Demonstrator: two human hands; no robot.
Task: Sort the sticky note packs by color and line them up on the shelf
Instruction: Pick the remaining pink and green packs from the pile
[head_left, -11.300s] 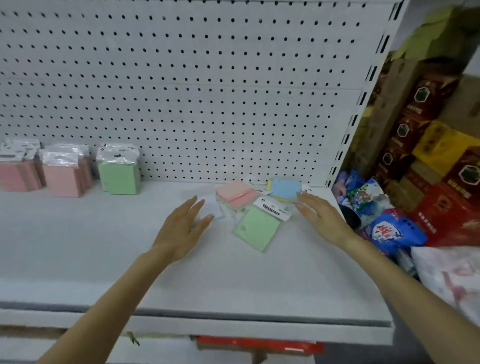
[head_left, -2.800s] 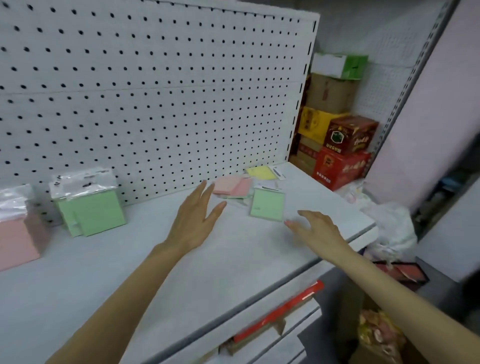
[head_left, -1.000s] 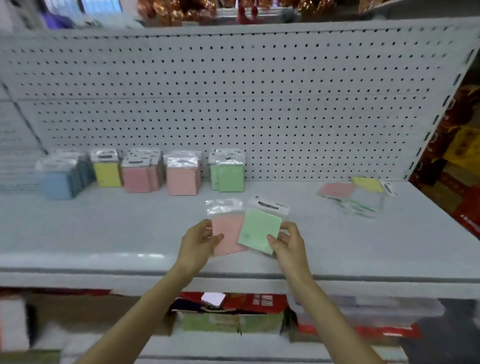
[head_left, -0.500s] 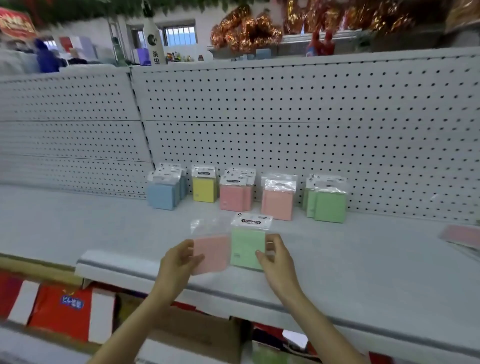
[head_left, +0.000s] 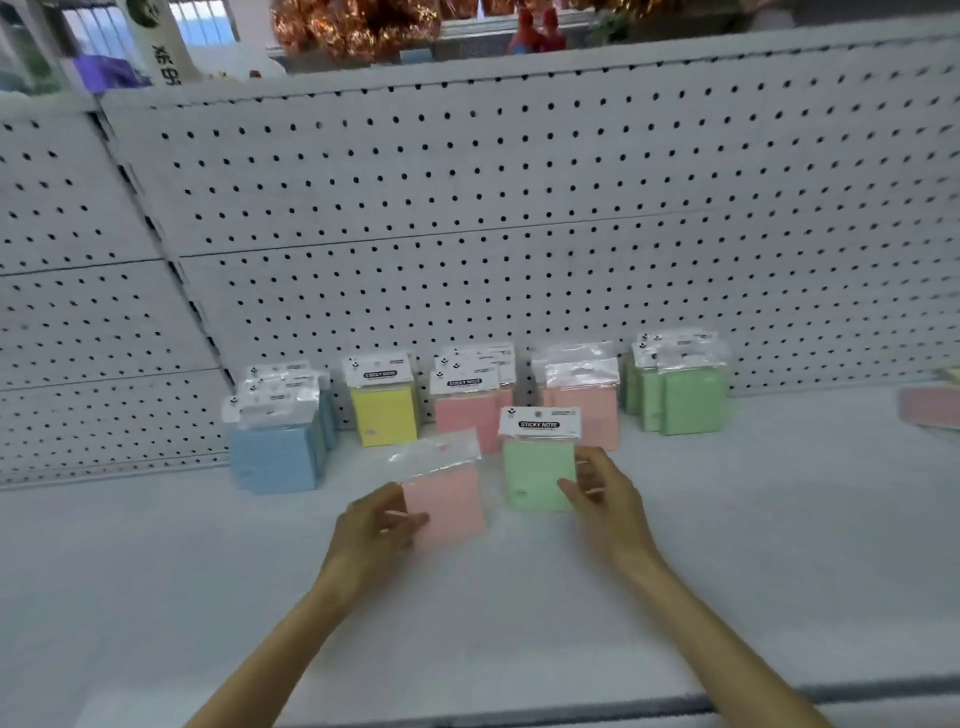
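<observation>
Head view: the left grip (head_left: 379, 525) pinches a pink pack (head_left: 449, 506) and the right grip (head_left: 605, 493) pinches a green pack (head_left: 540, 475), both upright over the shelf (head_left: 156, 571). The green row (head_left: 678, 397) stands behind and to the right of the right grip; the pink rows (head_left: 470, 415) stand just behind the left.

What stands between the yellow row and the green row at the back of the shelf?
A left pink row and a right pink row, side by side between the yellow row and green row, in the head view.
</observation>
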